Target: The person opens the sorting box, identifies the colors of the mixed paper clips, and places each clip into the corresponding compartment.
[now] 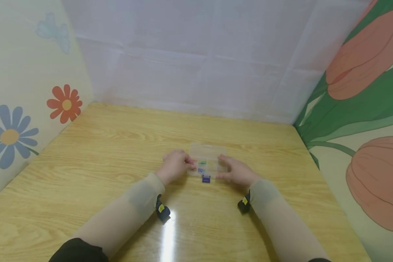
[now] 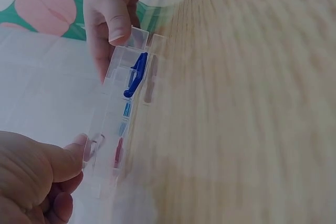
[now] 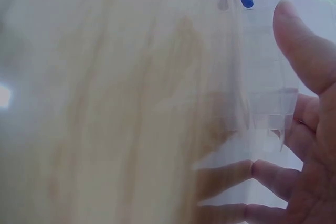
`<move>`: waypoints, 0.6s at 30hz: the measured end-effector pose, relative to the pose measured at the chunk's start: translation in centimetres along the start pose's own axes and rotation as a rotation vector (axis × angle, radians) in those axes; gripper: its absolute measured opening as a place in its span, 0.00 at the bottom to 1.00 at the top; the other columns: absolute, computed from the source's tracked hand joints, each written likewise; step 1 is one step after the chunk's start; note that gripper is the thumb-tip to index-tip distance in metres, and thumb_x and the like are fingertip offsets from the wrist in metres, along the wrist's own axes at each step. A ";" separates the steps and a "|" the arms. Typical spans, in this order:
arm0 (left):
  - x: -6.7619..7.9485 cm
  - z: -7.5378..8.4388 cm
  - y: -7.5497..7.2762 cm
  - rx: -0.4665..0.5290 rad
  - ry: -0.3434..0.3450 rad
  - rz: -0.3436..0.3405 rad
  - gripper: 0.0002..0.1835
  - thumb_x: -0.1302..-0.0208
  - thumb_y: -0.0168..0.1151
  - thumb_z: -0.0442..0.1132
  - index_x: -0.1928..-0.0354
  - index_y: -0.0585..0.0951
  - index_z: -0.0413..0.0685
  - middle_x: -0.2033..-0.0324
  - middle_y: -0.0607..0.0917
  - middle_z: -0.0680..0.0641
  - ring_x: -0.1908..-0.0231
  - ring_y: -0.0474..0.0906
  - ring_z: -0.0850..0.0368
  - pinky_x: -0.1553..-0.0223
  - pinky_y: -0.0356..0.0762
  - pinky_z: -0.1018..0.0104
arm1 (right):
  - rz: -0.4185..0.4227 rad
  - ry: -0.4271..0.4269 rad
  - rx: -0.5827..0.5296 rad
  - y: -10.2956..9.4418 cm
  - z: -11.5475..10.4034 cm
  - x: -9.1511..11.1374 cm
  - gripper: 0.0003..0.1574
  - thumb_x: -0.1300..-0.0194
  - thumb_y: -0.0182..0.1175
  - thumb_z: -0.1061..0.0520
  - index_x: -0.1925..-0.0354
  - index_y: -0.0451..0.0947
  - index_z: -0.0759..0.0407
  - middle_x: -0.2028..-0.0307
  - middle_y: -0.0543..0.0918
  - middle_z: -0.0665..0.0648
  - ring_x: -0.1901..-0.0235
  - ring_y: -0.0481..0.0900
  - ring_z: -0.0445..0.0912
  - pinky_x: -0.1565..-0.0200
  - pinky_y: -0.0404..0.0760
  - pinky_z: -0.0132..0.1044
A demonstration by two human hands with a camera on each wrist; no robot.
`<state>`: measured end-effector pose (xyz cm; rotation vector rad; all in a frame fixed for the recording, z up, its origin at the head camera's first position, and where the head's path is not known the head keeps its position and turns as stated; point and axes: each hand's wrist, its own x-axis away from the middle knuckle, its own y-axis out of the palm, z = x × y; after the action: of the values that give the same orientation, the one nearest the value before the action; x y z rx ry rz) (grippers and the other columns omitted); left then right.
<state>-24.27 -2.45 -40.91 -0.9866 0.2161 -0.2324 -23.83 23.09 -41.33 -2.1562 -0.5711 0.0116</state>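
Note:
A clear plastic compartment box (image 1: 213,168) lies on the table, its see-through lid (image 1: 207,149) folded back. Small coloured pieces sit inside: green (image 1: 202,162), yellow (image 1: 211,164), blue (image 1: 201,170) and red (image 2: 118,153). A dark blue latch (image 1: 206,178) hangs at the front. My left hand (image 1: 176,164) is at the left end, thumb and forefinger pinching a thin loop-shaped piece (image 2: 96,145), seen through the plastic; its kind I cannot tell. With thumb at the front corner and fingers around the far side, my right hand (image 1: 238,171) holds the right end.
The wood-grain table (image 1: 118,138) extends around the box on all sides. A white cloth (image 1: 190,58) hangs behind it. Painted panels with flowers stand at the left (image 1: 29,83) and the right (image 1: 353,120). Both wrists wear a dark camera.

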 end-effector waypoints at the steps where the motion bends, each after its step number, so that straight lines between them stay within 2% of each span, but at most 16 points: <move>1: 0.0 0.0 0.0 0.000 -0.001 -0.003 0.09 0.47 0.72 0.49 0.78 0.83 0.56 0.70 0.78 0.56 0.64 0.72 0.55 0.54 0.58 0.52 | 0.000 -0.001 -0.002 0.0 0.0 0.0 0.56 0.44 0.66 0.35 0.27 0.54 0.53 0.27 0.55 0.54 0.29 0.52 0.53 0.31 0.48 0.52; 18: 0.2 -0.1 -0.2 0.004 -0.024 -0.026 0.10 0.47 0.71 0.52 0.73 0.83 0.56 0.69 0.78 0.56 0.64 0.72 0.55 0.54 0.59 0.52 | -0.003 0.017 -0.020 0.1 0.4 -0.3 0.57 0.46 0.66 0.34 0.26 0.54 0.50 0.27 0.53 0.51 0.28 0.52 0.51 0.31 0.48 0.51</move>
<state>-24.18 -2.72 -40.83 -0.9884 0.1807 -0.2447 -24.13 23.20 -41.73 -2.1725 -0.5671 -0.0136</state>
